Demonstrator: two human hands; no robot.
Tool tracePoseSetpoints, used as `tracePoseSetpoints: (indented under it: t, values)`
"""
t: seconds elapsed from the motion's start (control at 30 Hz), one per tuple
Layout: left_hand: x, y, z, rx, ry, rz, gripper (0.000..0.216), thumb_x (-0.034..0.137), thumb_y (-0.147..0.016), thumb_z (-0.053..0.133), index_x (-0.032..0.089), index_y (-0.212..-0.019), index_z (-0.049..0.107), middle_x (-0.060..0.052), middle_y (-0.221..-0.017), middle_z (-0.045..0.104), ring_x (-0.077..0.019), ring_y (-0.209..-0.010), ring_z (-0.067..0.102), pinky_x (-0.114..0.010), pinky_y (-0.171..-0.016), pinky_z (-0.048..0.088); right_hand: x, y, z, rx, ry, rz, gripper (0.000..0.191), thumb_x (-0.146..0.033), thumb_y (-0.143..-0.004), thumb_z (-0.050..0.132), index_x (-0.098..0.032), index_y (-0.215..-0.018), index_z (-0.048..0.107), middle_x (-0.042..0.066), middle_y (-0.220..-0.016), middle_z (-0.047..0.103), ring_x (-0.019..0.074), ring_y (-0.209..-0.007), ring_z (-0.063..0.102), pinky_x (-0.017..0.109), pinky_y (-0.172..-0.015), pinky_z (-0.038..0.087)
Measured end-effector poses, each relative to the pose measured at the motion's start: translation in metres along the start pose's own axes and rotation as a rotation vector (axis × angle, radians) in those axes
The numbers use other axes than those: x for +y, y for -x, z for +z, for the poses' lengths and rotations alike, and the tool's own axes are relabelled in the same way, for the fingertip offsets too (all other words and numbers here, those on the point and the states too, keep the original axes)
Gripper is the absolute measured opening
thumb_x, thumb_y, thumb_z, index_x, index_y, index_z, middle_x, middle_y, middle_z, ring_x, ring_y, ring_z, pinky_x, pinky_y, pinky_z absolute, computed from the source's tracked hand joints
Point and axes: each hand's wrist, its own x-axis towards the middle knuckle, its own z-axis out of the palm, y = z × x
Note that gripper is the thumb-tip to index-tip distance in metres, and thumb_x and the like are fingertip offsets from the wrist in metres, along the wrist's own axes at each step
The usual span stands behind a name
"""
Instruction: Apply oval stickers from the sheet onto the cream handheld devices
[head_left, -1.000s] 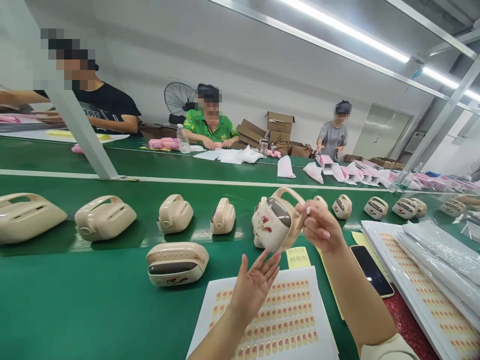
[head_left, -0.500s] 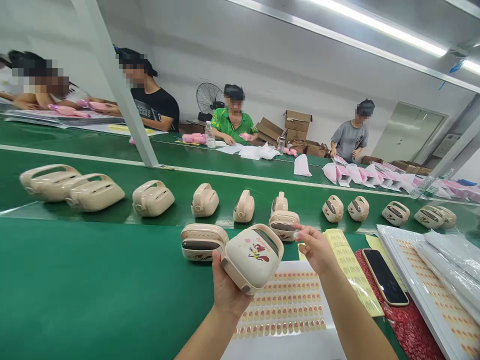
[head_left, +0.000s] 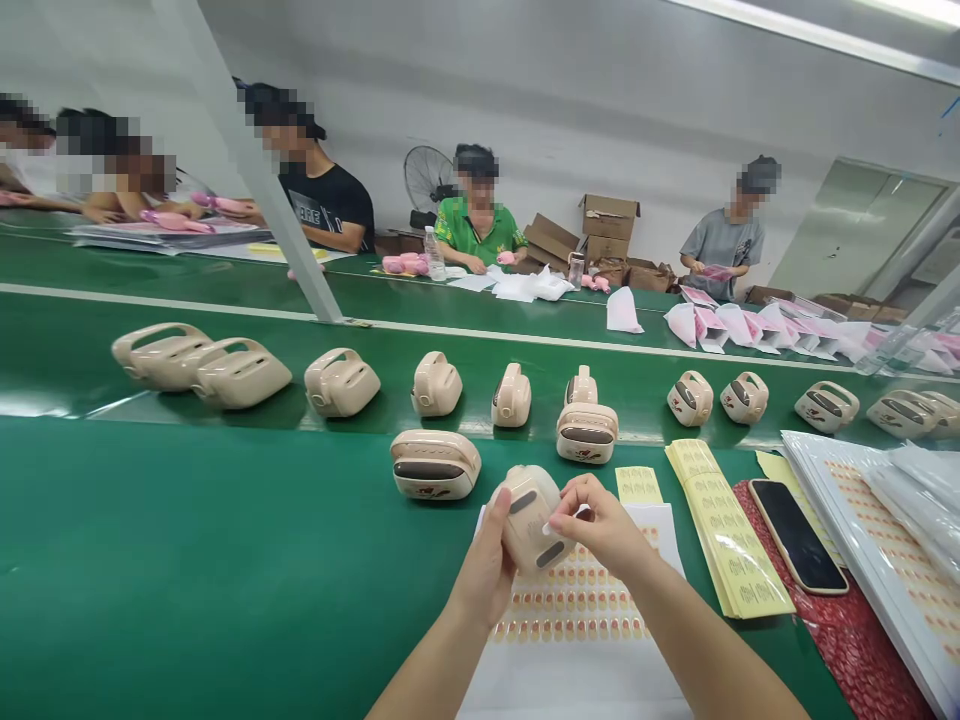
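Note:
My left hand (head_left: 487,560) grips a cream, rounded plastic device (head_left: 531,528), thumb on its near-left side. Its underside faces me, with two dark grey strips and faint print between them. Against that face, my right hand (head_left: 596,525) pinches a small pale piece, seemingly a sticker, at the fingertips. Below both hands lies a white sheet (head_left: 570,675) with rows of small orange-and-beige oval stickers. Just beyond stands another cream device (head_left: 435,468) with a handle and dark window, and a similar device (head_left: 587,433) sits farther right.
Several cream devices (head_left: 343,383) line the green belt beyond the table edge. On my right lie yellow label sheets (head_left: 724,530), a phone (head_left: 799,535) on red bubble wrap (head_left: 862,640), and stacked sticker sheets (head_left: 900,540). Co-workers sit or stand across the belt.
The device has turned from its printed face to its underside and come down over the sheet. My right hand has moved in to that underside. The camera view has shifted.

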Motion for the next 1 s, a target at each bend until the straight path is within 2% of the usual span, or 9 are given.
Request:
tracePoseSetpoints:
  t: [0.3,0.43,0.5,0.57,0.63,0.73,0.8,0.9,1.0]
  values:
    - [0.001,0.003,0.001,0.001,-0.038,0.023,0.042,0.055,-0.067,0.062,0.020,-0.090,0.062,-0.002,-0.081,0.070,-0.0238,-0.085,0.065,-0.032,-0.069,0.051,-0.003,0.000,0.001,0.002,0.167,-0.004,0.012,-0.019,-0.063,0.064,-0.017,-0.059,0.053,0.001,-0.087,0.043,0.0145,-0.079,0.049,0.028,-0.067,0.044]
    - [0.000,0.004,0.001,0.036,-0.031,0.032,0.037,0.050,-0.069,0.063,0.020,-0.091,0.062,-0.001,-0.079,0.069,-0.0210,-0.079,0.065,-0.027,-0.061,0.050,0.006,0.008,0.012,0.114,0.325,-0.249,0.011,-0.016,-0.070,0.056,-0.018,-0.062,0.049,0.004,-0.086,0.043,0.0160,-0.079,0.049,0.032,-0.070,0.046]
    - [0.000,0.004,0.002,0.065,-0.006,0.027,0.034,0.047,-0.071,0.062,0.019,-0.089,0.063,-0.001,-0.075,0.068,-0.0197,-0.075,0.065,-0.025,-0.058,0.050,0.008,0.015,0.018,0.133,0.349,-0.382,0.010,-0.017,-0.073,0.052,-0.019,-0.065,0.048,0.005,-0.086,0.043,0.0161,-0.078,0.049,0.032,-0.066,0.047]
    - [0.003,0.005,0.005,0.098,0.033,0.006,0.031,0.046,-0.077,0.056,0.017,-0.084,0.064,-0.001,-0.070,0.068,-0.0200,-0.073,0.065,-0.025,-0.058,0.050,0.003,0.018,0.017,0.088,0.290,-0.448,0.008,-0.021,-0.075,0.051,-0.019,-0.067,0.049,0.006,-0.087,0.045,0.0165,-0.079,0.050,0.030,-0.062,0.047]
    - [0.008,0.006,0.008,0.138,0.093,-0.016,0.034,0.045,-0.083,0.046,0.017,-0.083,0.065,-0.003,-0.070,0.069,-0.0211,-0.073,0.066,-0.029,-0.061,0.052,-0.003,0.017,0.004,0.083,0.212,-0.456,0.011,-0.027,-0.076,0.053,-0.019,-0.069,0.051,0.006,-0.088,0.047,0.0171,-0.084,0.052,0.028,-0.063,0.048]
    - [0.019,0.010,0.010,0.116,0.174,-0.016,0.038,0.046,-0.087,0.037,0.021,-0.098,0.063,-0.005,-0.081,0.071,-0.0230,-0.072,0.067,-0.038,-0.062,0.054,-0.007,0.004,-0.037,0.259,0.322,-0.291,0.012,-0.031,-0.077,0.053,-0.020,-0.071,0.053,0.004,-0.091,0.052,0.0162,-0.088,0.053,0.028,-0.071,0.046]
    - [0.026,0.013,0.007,0.039,0.210,0.006,0.035,0.043,-0.087,0.040,0.024,-0.109,0.059,-0.006,-0.087,0.072,-0.0241,-0.073,0.067,-0.040,-0.059,0.055,0.001,-0.009,-0.069,0.382,0.574,-0.007,0.010,-0.027,-0.077,0.052,-0.019,-0.070,0.053,0.002,-0.085,0.055,0.0142,-0.081,0.055,0.025,-0.069,0.045]
    - [0.032,0.012,-0.007,-0.067,0.267,0.039,0.032,0.030,-0.084,0.048,0.026,-0.116,0.055,-0.006,-0.093,0.072,-0.0246,-0.078,0.067,-0.038,-0.059,0.056,0.027,-0.024,-0.107,0.435,0.706,0.194,0.014,-0.017,-0.074,0.052,-0.017,-0.060,0.051,0.000,-0.067,0.053,0.0140,-0.064,0.055,0.025,-0.059,0.042]
    - [0.032,0.009,-0.022,-0.132,0.325,0.068,0.040,0.026,-0.078,0.056,0.031,-0.117,0.053,-0.004,-0.097,0.072,-0.0255,-0.083,0.067,-0.041,-0.062,0.057,0.054,-0.033,-0.120,0.454,0.773,0.283,0.017,-0.013,-0.074,0.050,-0.015,-0.057,0.053,0.002,-0.061,0.054,0.0146,-0.057,0.055,0.025,-0.054,0.040]
